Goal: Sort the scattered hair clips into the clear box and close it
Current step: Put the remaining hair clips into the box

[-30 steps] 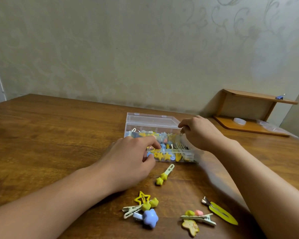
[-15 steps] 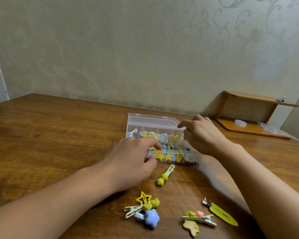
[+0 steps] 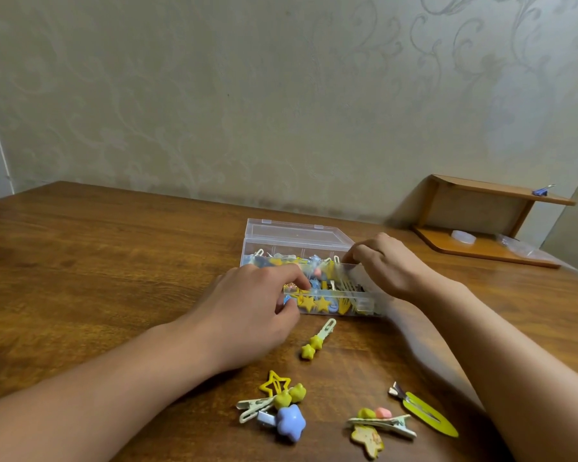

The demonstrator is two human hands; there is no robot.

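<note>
One clear box, lid up, mid-table, packed w/ yellow/blue clips. L hand fingers curled at front-left rim; R hand curled at right rim; grip on either: can't tell. Box contents blurred, uncountable. Loose clips on table approx. 7: star-tipped clip, leaf-shaped clip, blue star clip.

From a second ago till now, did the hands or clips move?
Hardly. The right hand edged a little lower along the clear box rim. The left hand stayed at the box's front edge, nothing picked up or dropped. The loose clips, like the blue star clip, stayed put on the table.
</note>
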